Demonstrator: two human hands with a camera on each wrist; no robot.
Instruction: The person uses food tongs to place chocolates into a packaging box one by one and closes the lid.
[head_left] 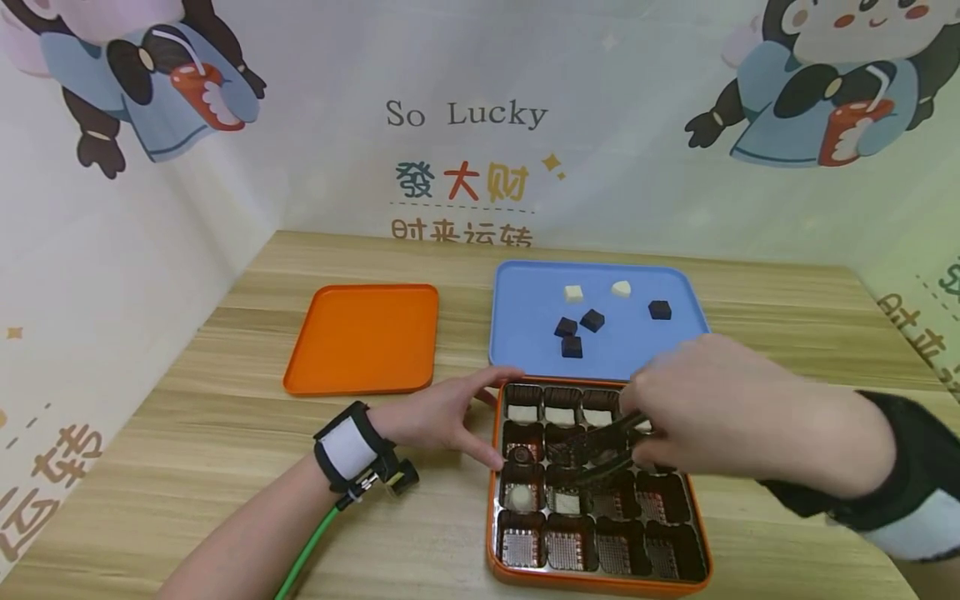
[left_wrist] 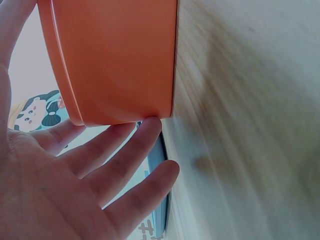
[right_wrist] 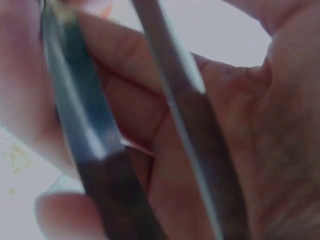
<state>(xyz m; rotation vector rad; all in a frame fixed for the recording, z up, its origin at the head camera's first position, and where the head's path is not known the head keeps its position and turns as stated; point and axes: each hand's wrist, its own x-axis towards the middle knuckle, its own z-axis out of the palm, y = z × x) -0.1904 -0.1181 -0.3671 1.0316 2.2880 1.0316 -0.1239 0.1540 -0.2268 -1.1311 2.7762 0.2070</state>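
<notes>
Tongs (head_left: 619, 426) pointing left, long axis slanted, right grip (head_left: 697, 404) holding them (left grip (head_left: 444, 414) spread)

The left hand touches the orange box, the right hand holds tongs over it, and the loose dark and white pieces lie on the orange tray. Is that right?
Not quite: the loose pieces lie on the blue tray, not the orange tray, as the head view shows. The left hand does touch the orange box, and the right hand holds tongs over it.

"So Lucky" (head_left: 467, 114) (發大财 (head_left: 462, 182), 时来运转 (head_left: 462, 232) beneath) on backdrop (head_left: 465, 50)
</notes>
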